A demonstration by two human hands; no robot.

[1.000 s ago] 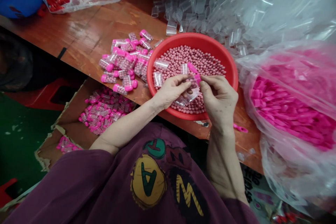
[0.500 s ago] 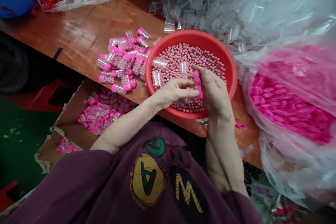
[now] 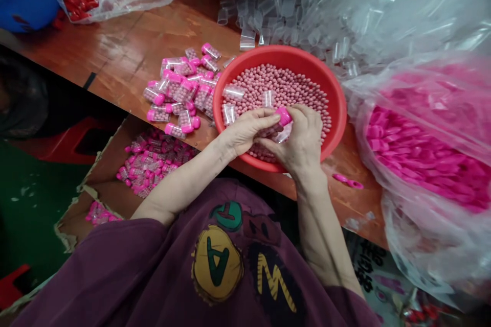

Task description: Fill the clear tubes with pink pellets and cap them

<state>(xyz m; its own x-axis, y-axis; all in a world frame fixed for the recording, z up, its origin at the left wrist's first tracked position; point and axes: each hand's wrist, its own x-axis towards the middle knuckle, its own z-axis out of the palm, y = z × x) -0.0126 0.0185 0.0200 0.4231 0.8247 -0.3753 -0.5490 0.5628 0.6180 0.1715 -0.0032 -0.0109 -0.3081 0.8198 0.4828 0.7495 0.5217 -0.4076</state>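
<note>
Over the red basin (image 3: pixel 339 135), my left hand (image 3: pixel 245 134) is closed around a small bead-filled bottle (image 3: pixel 270 131), mostly covered by the fingers. A pink cap (image 3: pixel 284 115) shows at the left thumb's tip, between both hands. My right hand (image 3: pixel 305 138) curls close against it, its fingers closed on a clear plastic tube (image 3: pixel 284 134) that is partly hidden. Pink beads (image 3: pixel 299 89) fill the basin under my hands. Several clear tubes (image 3: pixel 233 92) lie on the beads at the left and middle.
Left of the basin lies a pile of capped bottles (image 3: pixel 182 89). A cardboard box (image 3: pixel 102 163) below holds more. Clear tubes (image 3: pixel 286 7) are heaped behind, and a plastic bag of pink caps (image 3: pixel 425 158) sits right. Loose pink pieces (image 3: pixel 347 181) lie near the table edge.
My right hand has moved left and turned inward, closing up to my left hand. The pink cap has shifted slightly left, and loose pink pieces at the right are uncovered.
</note>
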